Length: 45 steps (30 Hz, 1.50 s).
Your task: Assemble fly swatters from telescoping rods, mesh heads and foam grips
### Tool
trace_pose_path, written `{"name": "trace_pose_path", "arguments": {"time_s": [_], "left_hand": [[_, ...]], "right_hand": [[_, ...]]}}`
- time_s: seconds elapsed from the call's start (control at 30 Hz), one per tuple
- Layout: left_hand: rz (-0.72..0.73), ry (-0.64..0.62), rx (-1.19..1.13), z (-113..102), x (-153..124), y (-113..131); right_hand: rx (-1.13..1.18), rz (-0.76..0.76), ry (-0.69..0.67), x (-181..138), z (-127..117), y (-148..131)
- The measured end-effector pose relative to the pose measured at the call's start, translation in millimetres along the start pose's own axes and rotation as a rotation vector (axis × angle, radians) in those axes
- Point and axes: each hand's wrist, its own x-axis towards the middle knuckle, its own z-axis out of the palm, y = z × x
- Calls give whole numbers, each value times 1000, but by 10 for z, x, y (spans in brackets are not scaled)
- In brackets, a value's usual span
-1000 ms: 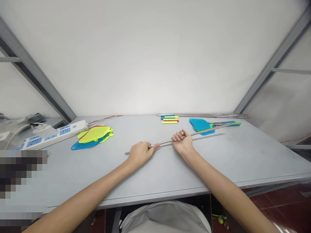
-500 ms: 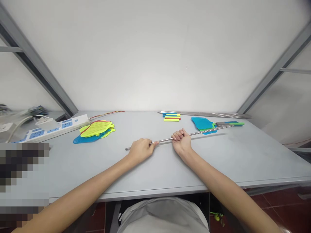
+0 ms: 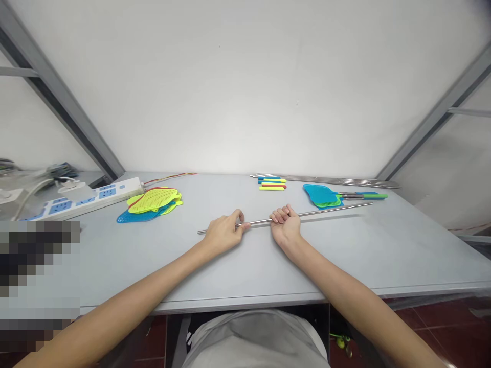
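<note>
A long thin metal rod (image 3: 333,210) slants across the middle of the grey table, its right end farther from me. Near its left end, my left hand (image 3: 225,231) holds the rod between thumb and fingers, palm down, with the index finger arched. My right hand (image 3: 286,225) is wrapped around the rod's middle, palm turned up. Beyond the right hand lie blue and green fly swatters (image 3: 321,196) with metal shafts and coloured handles (image 3: 375,197). Several coloured plastic handles (image 3: 272,184) are laid side by side behind my hands.
A stack of yellow and blue mesh swatter heads (image 3: 153,201) sits at the left, against a white power strip (image 3: 111,192) with plugs in it. More metal rods (image 3: 341,180) lie along the wall at the back right. The table's front edge (image 3: 245,302) runs before my body.
My left index finger has lifted and arched away from the rod, while the thumb stays on it. The right hand keeps its grip. The view has shifted slightly.
</note>
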Motion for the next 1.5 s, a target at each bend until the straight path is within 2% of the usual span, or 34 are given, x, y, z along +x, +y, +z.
{"name": "trace_pose_path", "arguments": {"time_s": [0.47,0.67,1.03,1.3,1.5], "left_hand": [[41,35,-21,36,-22,9],[14,28,6,45,-7,23],[-22,44,35,75,-23,37],[102,48,41,60,-6,59],[152,127,70,-20,45,3]], "right_hand": [[48,-58,-34,-97,45,26],[45,-64,-52,-135,40,79],[40,-13,-32,-88,16,115],[71,30,-42,-7,34,-45],[81,24,-42,54,52,-74]]}}
